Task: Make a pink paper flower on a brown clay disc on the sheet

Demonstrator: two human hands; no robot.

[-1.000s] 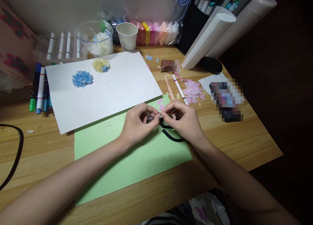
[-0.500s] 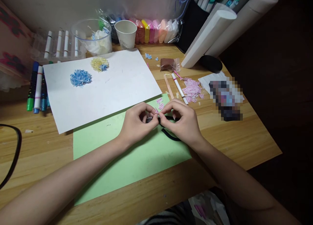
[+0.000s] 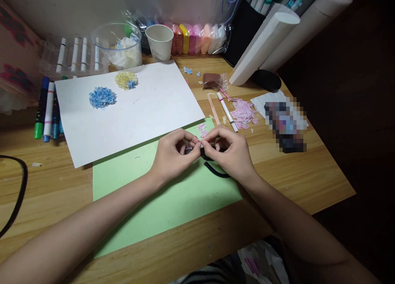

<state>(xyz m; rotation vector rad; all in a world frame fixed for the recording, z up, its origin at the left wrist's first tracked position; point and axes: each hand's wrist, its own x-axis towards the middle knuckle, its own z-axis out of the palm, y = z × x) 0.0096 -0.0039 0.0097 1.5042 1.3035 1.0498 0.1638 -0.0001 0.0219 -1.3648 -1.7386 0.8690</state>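
My left hand (image 3: 177, 152) and my right hand (image 3: 230, 150) meet fingertip to fingertip above the green sheet (image 3: 129, 210). Both are closed in a pinch on a tiny pink paper scrap (image 3: 199, 140), mostly hidden by the fingers. Just beyond them lie a few pink striped paper scraps (image 3: 202, 130). Under the hands are the black handles (image 3: 214, 168) of what look like scissors, partly covered. To the left, a white sheet (image 3: 154, 103) overlaps the green one and carries a blue clump of paper bits (image 3: 103, 97) and a yellow clump (image 3: 126, 80) with some blue.
Right of the hands are a pink scrap pile (image 3: 242, 111), a white marker (image 3: 226, 110) and a wooden stick (image 3: 213, 109). At the back stand a paper cup (image 3: 159, 43), a clear tub (image 3: 115, 55) and white paper rolls (image 3: 265, 49). Markers (image 3: 48, 111) lie at left.
The pink scrap between my fingertips shows less than before. Both hands stay in nearly the same place, still pinched together.
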